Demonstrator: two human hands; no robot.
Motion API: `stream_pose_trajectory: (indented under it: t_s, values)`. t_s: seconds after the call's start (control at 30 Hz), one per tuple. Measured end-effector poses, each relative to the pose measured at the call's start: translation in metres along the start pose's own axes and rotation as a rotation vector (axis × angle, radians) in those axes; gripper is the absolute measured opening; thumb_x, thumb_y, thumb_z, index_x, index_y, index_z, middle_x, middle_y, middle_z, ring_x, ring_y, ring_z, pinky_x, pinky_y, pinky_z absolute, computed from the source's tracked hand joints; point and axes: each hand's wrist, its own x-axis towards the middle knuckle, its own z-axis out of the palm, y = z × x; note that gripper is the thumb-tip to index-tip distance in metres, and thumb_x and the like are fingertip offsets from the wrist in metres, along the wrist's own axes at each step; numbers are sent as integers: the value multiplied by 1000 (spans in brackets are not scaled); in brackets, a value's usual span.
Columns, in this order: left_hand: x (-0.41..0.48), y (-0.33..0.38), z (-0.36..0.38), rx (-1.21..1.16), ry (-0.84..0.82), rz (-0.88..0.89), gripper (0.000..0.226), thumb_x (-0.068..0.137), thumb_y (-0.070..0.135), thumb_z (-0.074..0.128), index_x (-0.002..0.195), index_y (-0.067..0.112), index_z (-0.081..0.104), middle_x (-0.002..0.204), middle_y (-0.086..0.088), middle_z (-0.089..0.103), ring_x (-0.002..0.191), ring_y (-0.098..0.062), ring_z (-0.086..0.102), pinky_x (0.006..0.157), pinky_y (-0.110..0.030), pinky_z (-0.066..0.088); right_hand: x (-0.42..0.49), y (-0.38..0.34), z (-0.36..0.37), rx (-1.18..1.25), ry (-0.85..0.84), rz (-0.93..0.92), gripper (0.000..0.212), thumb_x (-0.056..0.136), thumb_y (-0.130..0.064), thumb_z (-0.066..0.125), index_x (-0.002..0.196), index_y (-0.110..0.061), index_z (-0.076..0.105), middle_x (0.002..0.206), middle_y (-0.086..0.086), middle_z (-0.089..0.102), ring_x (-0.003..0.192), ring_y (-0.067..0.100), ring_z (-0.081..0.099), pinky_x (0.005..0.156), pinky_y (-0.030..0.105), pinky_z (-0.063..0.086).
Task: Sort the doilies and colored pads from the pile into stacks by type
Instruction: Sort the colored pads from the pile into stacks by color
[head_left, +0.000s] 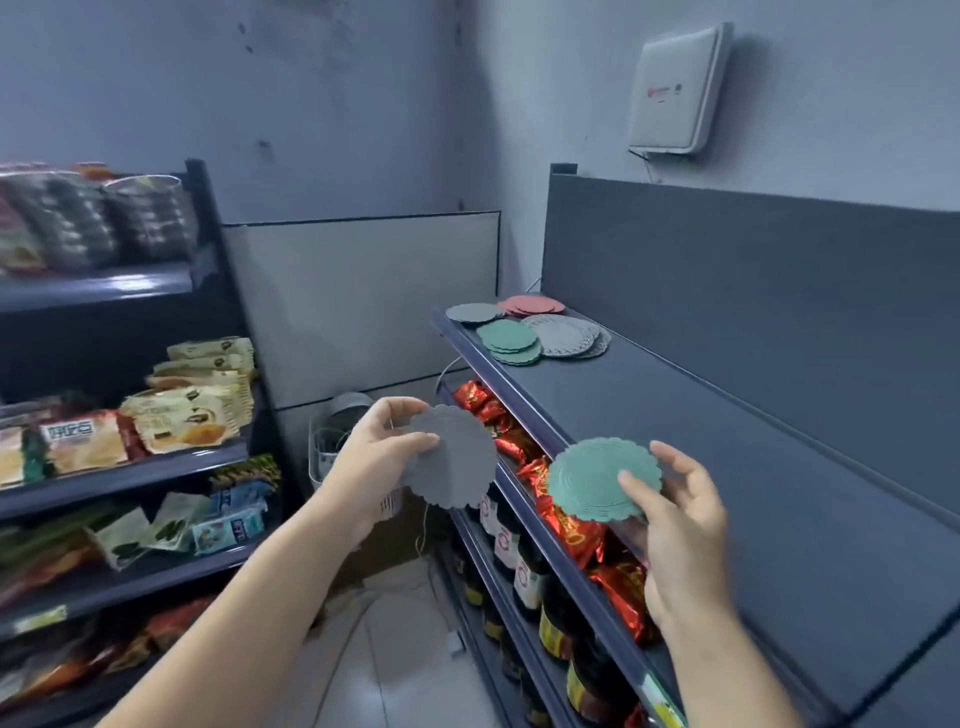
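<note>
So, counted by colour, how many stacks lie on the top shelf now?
Grey stack: 1
Red stack: 1
Green stack: 1
White doily stack: 1
Total: 4 stacks
Not counted: grey pads in left hand, green pad in right hand.

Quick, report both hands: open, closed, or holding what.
Left hand: closed, thumb and fingers pinching grey pads.
Right hand: closed, thumb and fingers pinching one green pad.
</note>
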Motion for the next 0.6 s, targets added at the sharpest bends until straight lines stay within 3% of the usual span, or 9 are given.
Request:
stream_pose_trajectory:
  t_s: [0.1, 0.2, 0.3, 0.47, 0.6]
  values:
    - [49, 1, -10, 27, -70, -33, 29, 85, 0, 60, 108, 18, 61, 102, -10, 64, 84, -21, 57, 63, -29, 44, 31, 16, 42, -1, 16, -10, 52, 86, 1, 63, 124, -33, 57, 111, 2, 64, 100, 17, 65, 87, 43, 55]
    - [97, -5, -11, 17, -119, -46, 32, 84, -5, 56, 107, 16, 63, 97, -8, 64, 79, -21, 59, 62, -28, 47, 70, 29, 72, -49, 19, -26, 43, 85, 1, 63, 114, -30, 62, 111, -2, 65, 102, 16, 64, 87, 45, 55]
    - [155, -12, -5, -17, -98, -43, 33, 86, -5, 56, 111, 16, 61, 91, -5, 62, 74, -17, 57, 51, -20, 47, 121, 42, 95, -72, 29, -64, 36, 85, 1, 64, 105, -29, 62, 108, -3, 66, 98, 14, 64, 75, 37, 56]
    - [277, -27, 8, -27, -41, 25, 37, 85, -1, 63, 114, 21, 57, 115, -11, 63, 104, -27, 62, 82, -39, 53, 217, 73, 142, -30, 77, -64, 31, 84, -1, 65, 99, -28, 58, 111, 3, 65, 102, 22, 64, 86, 50, 55]
    - [377, -20, 24, 66, -13, 73, 36, 88, 1, 62, 119, 20, 56, 119, -6, 61, 103, -24, 61, 64, -24, 50, 287, 88, 185, 33, 90, -26, 33, 84, 4, 63, 95, -26, 55, 106, 1, 63, 97, 20, 63, 84, 48, 54]
